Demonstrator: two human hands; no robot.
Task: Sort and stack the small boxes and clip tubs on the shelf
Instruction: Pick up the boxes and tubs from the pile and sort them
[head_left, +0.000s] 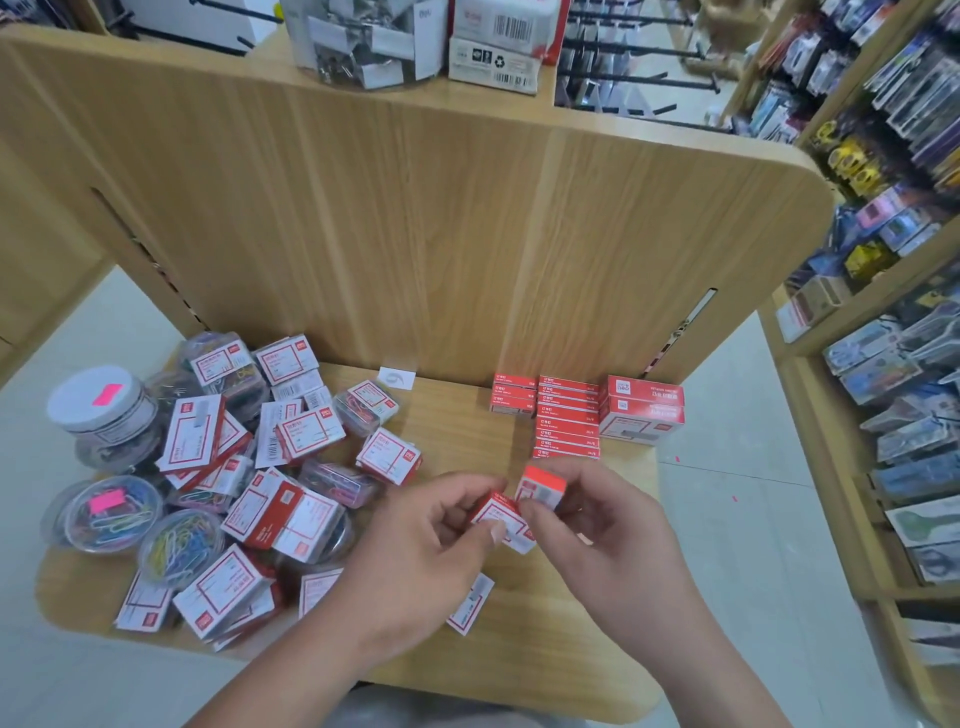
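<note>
A heap of boxes and clip tubs (249, 467) covers the shelf (447, 410) from 8 to 10 o'clock, with a lidded tub (101, 402) at its 10 o'clock edge. At 1 o'clock, stacked small boxes (566, 415) stand against the back panel (415, 234); two larger boxes (641, 410) are stacked just beside them toward 2 o'clock. In front, near 6 o'clock, the left hand (415, 561) holds one box (496, 517) and the right hand (608, 540) holds another box (543, 486), side by side above the shelf.
</note>
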